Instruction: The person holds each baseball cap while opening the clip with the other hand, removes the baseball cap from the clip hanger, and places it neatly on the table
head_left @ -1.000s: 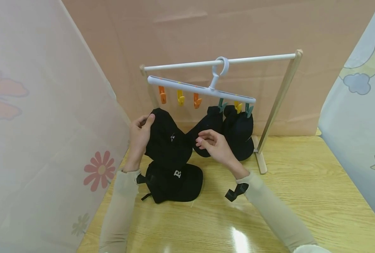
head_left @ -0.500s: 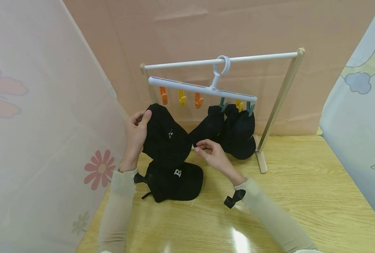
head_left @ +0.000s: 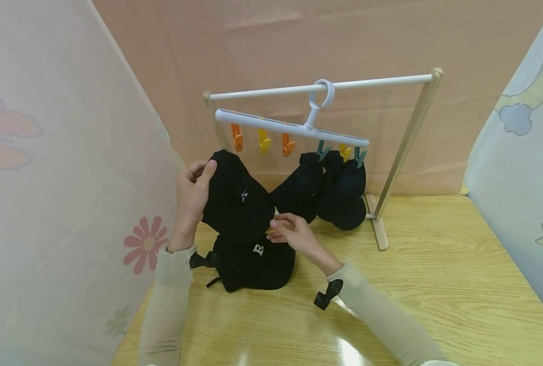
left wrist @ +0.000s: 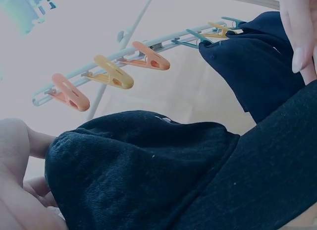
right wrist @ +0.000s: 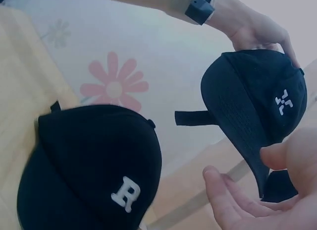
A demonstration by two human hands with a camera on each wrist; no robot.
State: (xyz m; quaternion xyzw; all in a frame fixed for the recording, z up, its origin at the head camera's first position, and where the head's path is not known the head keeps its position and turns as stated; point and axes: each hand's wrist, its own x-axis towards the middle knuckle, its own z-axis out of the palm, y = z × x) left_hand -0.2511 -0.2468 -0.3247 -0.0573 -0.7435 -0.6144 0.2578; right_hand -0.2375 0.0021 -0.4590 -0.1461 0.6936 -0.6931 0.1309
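My left hand point(head_left: 192, 193) pinches the crown of a black baseball cap point(head_left: 237, 198) with a small white emblem, its thumb on the near side. In the left wrist view the cap's dark fabric point(left wrist: 129, 165) fills the lower part. My right hand point(head_left: 294, 235) is at the brim of that cap; in the right wrist view its thumb point(right wrist: 275, 155) overlaps the brim edge and the fingers are spread apart from it. A second black cap point(right wrist: 94, 155) with a white letter R lies on the table, partly behind the held cap in the head view.
A white clip hanger point(head_left: 271, 123) hangs from a rack bar point(head_left: 381, 81). On its left half, orange and yellow clips point(head_left: 264, 142) hold nothing; on its right half, teal and yellow clips hold dark caps point(head_left: 342, 190). A wooden rack leg point(head_left: 406, 152) stands at right.
My right hand has moved left and down, from in front of the hanging caps to the held cap's brim. My left hand has shifted slightly left with the cap.
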